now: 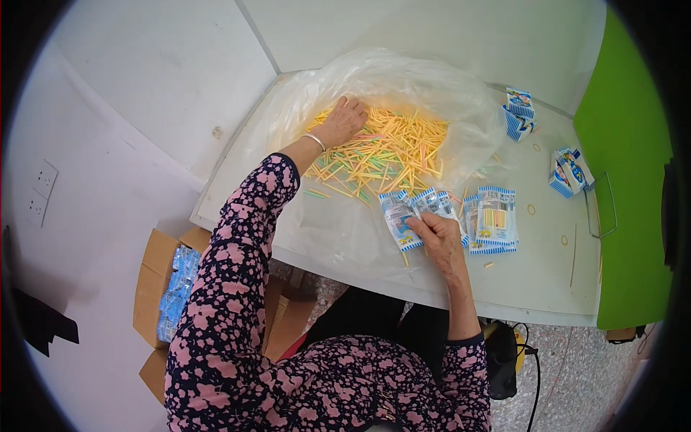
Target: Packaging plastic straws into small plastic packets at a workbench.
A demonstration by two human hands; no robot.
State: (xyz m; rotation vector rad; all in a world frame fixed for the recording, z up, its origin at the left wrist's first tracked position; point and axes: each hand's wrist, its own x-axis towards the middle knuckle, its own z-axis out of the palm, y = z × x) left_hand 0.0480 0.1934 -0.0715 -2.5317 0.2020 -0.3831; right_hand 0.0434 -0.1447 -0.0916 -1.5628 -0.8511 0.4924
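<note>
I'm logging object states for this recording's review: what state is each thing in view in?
Left grip: fingers bent over the sticks, hold unclear
Right grip: closed on held packets
Sticks: loose, heaped
Plastic bag: spread around the sticks
Packet stack: flat, overlapping; top one filled
Cardboard box: open, blue packets inside
Tan rings: loose on the table

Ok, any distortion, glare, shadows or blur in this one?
Head view: black fisheye rim at the corners; front edge of the white table bows; pale sheen on the clear plastic sheet; fairly even light, soft shadows; no strong motion blur on the right hand.
</note>
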